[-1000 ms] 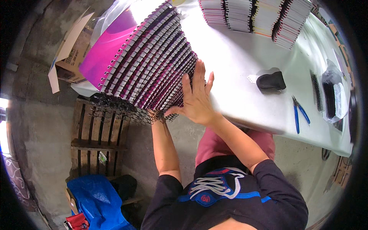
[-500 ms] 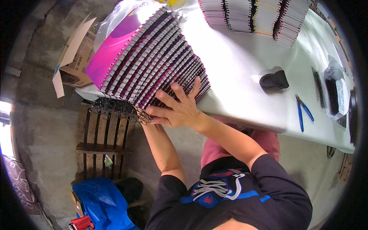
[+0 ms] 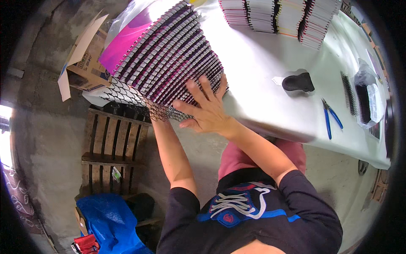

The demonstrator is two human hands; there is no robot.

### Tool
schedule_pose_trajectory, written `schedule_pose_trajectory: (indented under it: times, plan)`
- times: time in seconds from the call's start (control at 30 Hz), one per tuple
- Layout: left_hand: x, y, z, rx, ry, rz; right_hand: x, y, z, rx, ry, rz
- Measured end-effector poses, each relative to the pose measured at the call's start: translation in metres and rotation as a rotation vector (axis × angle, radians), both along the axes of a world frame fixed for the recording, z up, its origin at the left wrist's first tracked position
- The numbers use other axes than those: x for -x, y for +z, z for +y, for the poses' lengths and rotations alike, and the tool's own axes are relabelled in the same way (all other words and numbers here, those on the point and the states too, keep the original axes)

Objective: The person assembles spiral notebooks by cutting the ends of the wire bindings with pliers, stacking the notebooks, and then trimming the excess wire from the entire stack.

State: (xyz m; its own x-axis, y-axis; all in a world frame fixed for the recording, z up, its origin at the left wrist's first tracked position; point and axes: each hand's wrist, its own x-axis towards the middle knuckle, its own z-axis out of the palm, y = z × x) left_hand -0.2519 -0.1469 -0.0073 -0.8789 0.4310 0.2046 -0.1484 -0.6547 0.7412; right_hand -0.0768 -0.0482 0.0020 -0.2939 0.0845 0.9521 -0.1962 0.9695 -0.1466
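Observation:
A tall stack of spiral-bound notebooks (image 3: pixel 169 55) with a magenta cover on its outer end lies fanned at the table's left, bound edges facing me. My right hand (image 3: pixel 207 112) lies against the stack's lower right edge, fingers spread, closing round nothing. Black spiral loops (image 3: pixel 127 94) stick out along the stack's near lower edge. My left forearm (image 3: pixel 167 148) reaches up to these loops. Beyond the wrist, my left hand is hidden under the stack and loops, so its fingers do not show.
More spiral-bound notebooks (image 3: pixel 262 17) stand in rows at the back of the white table (image 3: pixel 253 84). To the right lie a black rounded object (image 3: pixel 298 81), blue-handled pliers (image 3: pixel 330 118) and bagged black coils (image 3: pixel 366 101). An open cardboard box (image 3: pixel 91 63) and wooden pallet (image 3: pixel 112 148) are left.
My right hand has shifted slightly right and up along the stack. The bunched black loops at the lower edge now look more spread out. The whole view has shifted a little.

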Motion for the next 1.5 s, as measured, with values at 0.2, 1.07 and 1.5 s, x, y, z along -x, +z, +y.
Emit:
schedule_pose_trajectory:
  times: [0.2, 1.07, 1.5]
  plan:
    - [-0.008, -0.025, 0.001, 0.040, -0.047, -0.042, 0.027, -0.019, -0.017, 0.014, -0.082, 0.036]
    - [-0.088, -0.046, -0.053, 0.067, 0.175, -0.031, -0.307, -0.002, 0.160, 0.463, -1.187, -1.097]
    - [-0.173, -0.054, -0.024, 0.530, 0.398, 0.127, -0.228, 0.003, 0.087, 0.958, 0.060, -0.524]
